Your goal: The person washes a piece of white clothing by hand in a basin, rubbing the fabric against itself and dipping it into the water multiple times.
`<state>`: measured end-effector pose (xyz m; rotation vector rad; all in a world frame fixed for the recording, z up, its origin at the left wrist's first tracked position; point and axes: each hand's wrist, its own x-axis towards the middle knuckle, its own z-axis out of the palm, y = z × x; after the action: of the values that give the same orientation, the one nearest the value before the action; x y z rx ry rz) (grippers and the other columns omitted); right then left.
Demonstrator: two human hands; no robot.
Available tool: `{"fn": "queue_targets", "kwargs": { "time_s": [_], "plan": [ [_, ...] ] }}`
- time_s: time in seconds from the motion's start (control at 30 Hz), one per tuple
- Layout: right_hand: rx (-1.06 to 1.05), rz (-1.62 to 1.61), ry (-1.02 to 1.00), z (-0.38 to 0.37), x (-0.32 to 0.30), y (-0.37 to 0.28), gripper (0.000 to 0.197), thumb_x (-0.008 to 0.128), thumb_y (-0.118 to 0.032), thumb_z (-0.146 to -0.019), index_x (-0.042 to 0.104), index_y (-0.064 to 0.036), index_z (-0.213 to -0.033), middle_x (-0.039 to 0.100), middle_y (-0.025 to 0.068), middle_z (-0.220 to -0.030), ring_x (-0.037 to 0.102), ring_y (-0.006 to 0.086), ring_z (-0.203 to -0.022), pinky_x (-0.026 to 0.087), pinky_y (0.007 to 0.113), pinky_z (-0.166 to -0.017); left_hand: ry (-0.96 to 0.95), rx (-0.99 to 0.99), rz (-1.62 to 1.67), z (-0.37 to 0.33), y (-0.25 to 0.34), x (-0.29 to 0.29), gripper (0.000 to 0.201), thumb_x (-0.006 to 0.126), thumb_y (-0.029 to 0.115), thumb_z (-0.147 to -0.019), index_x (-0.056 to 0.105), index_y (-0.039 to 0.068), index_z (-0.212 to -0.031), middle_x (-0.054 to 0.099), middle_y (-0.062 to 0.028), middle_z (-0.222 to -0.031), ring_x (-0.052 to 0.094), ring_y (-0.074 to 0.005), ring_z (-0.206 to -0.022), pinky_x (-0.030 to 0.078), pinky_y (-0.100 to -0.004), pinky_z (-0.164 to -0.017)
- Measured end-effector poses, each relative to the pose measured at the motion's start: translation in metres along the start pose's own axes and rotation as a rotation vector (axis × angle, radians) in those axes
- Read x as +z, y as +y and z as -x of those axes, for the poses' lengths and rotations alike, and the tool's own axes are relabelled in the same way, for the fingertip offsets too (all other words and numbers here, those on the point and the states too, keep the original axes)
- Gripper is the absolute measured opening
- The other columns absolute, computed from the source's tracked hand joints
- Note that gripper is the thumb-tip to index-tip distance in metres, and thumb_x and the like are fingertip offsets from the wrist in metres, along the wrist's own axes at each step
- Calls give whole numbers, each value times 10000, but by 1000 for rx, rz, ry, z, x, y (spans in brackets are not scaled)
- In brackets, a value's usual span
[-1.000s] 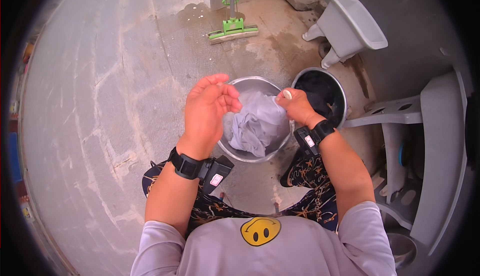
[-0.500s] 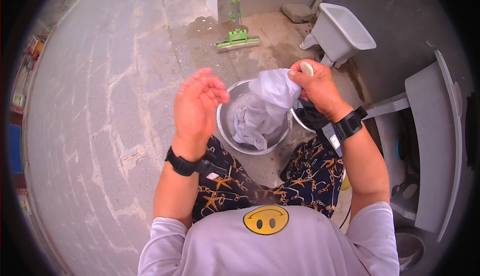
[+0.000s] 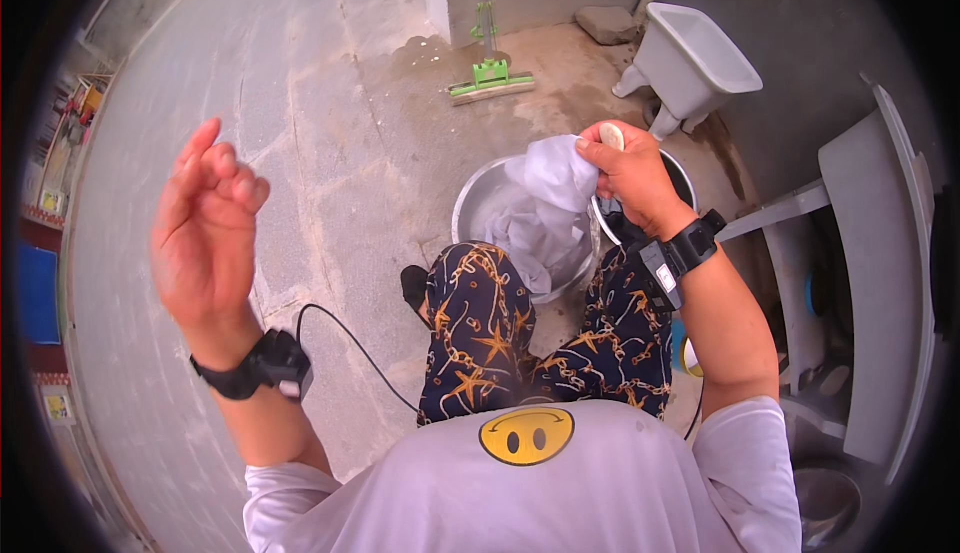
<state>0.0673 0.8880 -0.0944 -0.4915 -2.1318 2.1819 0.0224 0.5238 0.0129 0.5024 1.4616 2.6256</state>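
Right hand [image 3: 640, 179] is pinched on cloth [image 3: 556, 177] and pale oval piece [image 3: 612, 136], which could be dropped if slippery; left hand [image 3: 210, 241] is loosely spread

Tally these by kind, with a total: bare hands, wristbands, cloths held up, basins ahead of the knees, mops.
Hands: 2 (left hand, right hand)
Wristbands: 2 (left wristband, right wristband)
Cloths held up: 1 (pale cloth, in the right hand)
Basins: 2 (left basin, right basin)
Mops: 1 (green mop)
Total: 8
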Motion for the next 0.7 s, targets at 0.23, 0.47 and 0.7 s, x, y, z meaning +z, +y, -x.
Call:
{"fn": "queue_targets", "kwargs": {
  "time_s": [0.23,0.47,0.7],
  "plan": [
    [-65,71,-68,8,2,-6,33,631,-37,-809,601,-25,-812,518,-16,-636,433,52,-467,346,211,-408,-290,6,-192,32,112,118,470,367,131,-968,205,-33,-1379,383,-35,-829,383,-128,-646,364,-269,-671],
    [-37,-47,45,8,-33,17,48,640,-33,-789,602,-16,-813,529,-7,-641,441,63,-477,348,226,-411,-366,-229,46,22,-28,194,392,408,196,-947,407,-32,-1266,571,-93,-900,540,-171,-626,438,-303,-636],
    [-1,-138,-85,28,13,14,70,645,-51,-796,605,-10,-838,550,-2,-668,468,67,-524,364,216,-459,90,-819,239,41,-210,84,451,477,309,-917,399,23,-1257,601,-133,-1012,591,-287,-962,502,-425,-803]
  ]
}}
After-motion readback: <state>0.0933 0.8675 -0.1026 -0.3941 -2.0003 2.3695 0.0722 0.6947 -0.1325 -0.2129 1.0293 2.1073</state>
